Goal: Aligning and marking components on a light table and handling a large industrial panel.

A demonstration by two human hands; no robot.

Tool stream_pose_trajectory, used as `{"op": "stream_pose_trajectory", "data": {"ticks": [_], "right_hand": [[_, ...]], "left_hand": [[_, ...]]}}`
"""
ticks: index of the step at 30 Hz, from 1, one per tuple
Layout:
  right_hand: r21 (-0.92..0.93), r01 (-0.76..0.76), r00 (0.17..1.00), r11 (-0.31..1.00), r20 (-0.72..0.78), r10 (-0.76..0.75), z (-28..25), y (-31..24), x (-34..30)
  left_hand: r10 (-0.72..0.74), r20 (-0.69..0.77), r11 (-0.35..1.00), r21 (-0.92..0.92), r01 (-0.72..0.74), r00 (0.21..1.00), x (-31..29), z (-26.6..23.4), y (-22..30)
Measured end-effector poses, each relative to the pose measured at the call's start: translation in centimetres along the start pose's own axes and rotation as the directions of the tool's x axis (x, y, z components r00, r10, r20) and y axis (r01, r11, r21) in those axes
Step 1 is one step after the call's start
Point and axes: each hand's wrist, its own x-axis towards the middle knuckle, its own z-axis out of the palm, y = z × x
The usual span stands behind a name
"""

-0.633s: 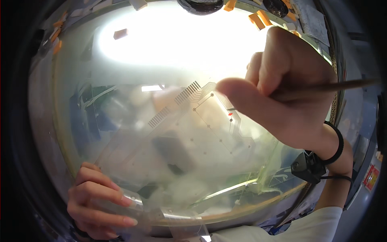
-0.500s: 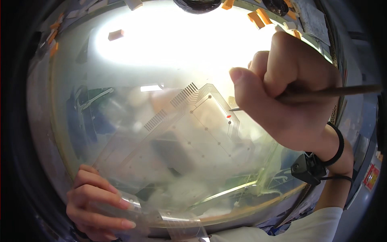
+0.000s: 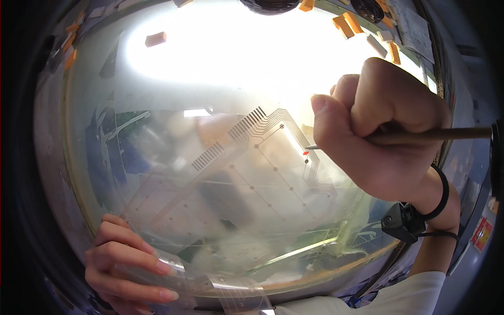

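Note:
A clear film sheet [image 3: 252, 188] printed with thin dark circuit lines and dots lies over a glass tabletop. My left hand [image 3: 128, 257] has its bent fingers on the near left edge of the film, which curls up there. My right hand [image 3: 375, 126] is closed round a slim pointed tool [image 3: 467, 134] with a brown shaft. Its grey tip is at the bundle of lines, just above a small red mark [image 3: 305, 153] on the film. The fingers hide the middle of the shaft.
A bright light glows through the far part of the glass tabletop [image 3: 94, 173]. Several orange blocks [image 3: 344, 26] and a dark round object [image 3: 268, 4] sit along the far edge. A small brownish block [image 3: 156, 39] lies farther left. A black camera [image 3: 401, 221] is strapped to my right wrist.
The tool tip has come slightly down, closer to the red mark. The whole view has shifted a little, and the left hand keeps its place on the film.

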Motion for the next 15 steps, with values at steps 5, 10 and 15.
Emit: {"op": "stream_pose_trajectory", "data": {"ticks": [5, 10, 15], "right_hand": [[0.006, 0.015, 1.0, 1.0, 0.005, -0.015, -0.1, -0.2, 0.2], [0.049, 0.021, 1.0, 0.999, 0.011, -0.022, -0.3, 0.1, 0.7], [0.153, -0.11, 0.988, 0.982, -0.087, 0.124, -0.5, -1.0, 0.8]], "left_hand": [[-0.007, 0.005, 1.0, 0.014, 0.007, 1.0, 0.0, -0.3, 0.8], [0.014, 0.0, 1.0, 0.022, -0.014, 1.0, 0.0, -0.2, -0.1], [0.028, -0.156, 0.998, -0.049, -0.036, 0.987, -0.3, 0.1, 1.6]]}}
